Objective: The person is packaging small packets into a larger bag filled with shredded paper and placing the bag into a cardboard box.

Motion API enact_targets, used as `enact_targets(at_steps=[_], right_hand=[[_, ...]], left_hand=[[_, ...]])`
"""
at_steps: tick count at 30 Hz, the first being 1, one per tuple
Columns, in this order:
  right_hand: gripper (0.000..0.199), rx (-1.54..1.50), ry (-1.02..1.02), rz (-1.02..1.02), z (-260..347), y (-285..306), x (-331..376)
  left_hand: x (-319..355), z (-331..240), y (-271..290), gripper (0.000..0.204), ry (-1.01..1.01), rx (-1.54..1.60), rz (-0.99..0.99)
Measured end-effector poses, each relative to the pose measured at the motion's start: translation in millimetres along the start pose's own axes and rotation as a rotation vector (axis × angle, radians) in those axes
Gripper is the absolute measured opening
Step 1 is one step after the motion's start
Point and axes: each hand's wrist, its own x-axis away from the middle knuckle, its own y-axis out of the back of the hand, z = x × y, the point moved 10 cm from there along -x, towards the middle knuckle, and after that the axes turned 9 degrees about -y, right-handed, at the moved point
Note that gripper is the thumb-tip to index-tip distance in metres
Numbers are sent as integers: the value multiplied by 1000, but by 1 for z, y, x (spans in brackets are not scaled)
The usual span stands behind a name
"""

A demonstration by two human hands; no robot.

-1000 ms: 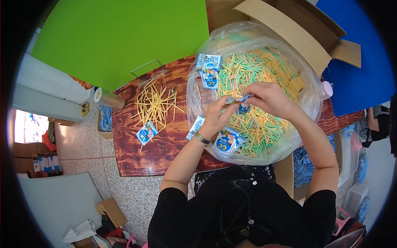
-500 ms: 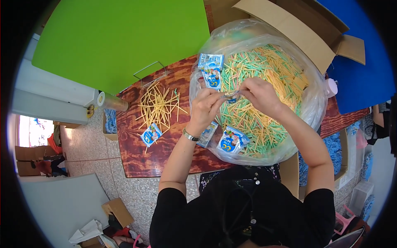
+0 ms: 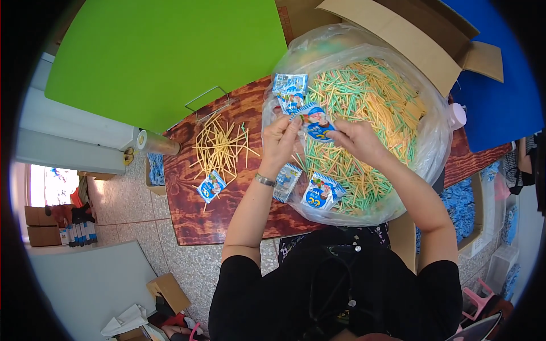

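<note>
Both hands pinch a small blue-and-white packet (image 3: 316, 123), its printed face turned up. My left hand (image 3: 277, 140) has its left end between thumb and fingers; my right hand (image 3: 359, 140) grips the lower right corner. Beneath them lies a large clear plastic bag (image 3: 437, 142), open and full of thin yellow, green and pink sticks (image 3: 364, 190). More packets of the same kind lie on the bag's left side: an upper pair (image 3: 290, 99), one beside my left wrist (image 3: 288, 183) and one at the near edge (image 3: 322, 192). Whether the held packet is sealed, I cannot tell.
Loose yellow sticks (image 3: 222, 146) and another packet (image 3: 211, 186) lie on the reddish-brown wooden table (image 3: 187, 221). Behind are a green panel (image 3: 170, 57), a wire handle (image 3: 206, 98) and an open cardboard box (image 3: 398, 42). A pale pink lidded container (image 3: 456, 116) stands right of the bag.
The packet between my hands has turned from nearly edge-on to face up and sits slightly higher. My right hand has moved a little toward me. The other packets stay in place.
</note>
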Motion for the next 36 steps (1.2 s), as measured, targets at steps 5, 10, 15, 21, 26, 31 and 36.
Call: enact_targets(at_steps=[5, 10, 15, 21, 26, 31, 36], right_hand=[[21, 255, 61, -6, -1, -29, 24], [37, 596, 123, 184, 3, -81, 57], [42, 607, 22, 160, -19, -95, 52], [27, 567, 5, 182, -26, -102, 54], [13, 625, 98, 84, -21, -106, 62], [18, 372, 146, 52, -9, -87, 63], [25, 111, 120, 143, -27, -78, 53]], left_hand=[[-44, 44, 20, 18, -144, -385, 49], [-72, 105, 23, 29, -84, -469, 125], [-85, 89, 36, 46, -195, -883, -98], [-70, 117, 35, 45, -28, -725, 43], [-60, 138, 37, 37, 66, -649, 31], [-43, 75, 28, 29, -126, -719, -41], [25, 33, -14, 28, 32, -283, 325]])
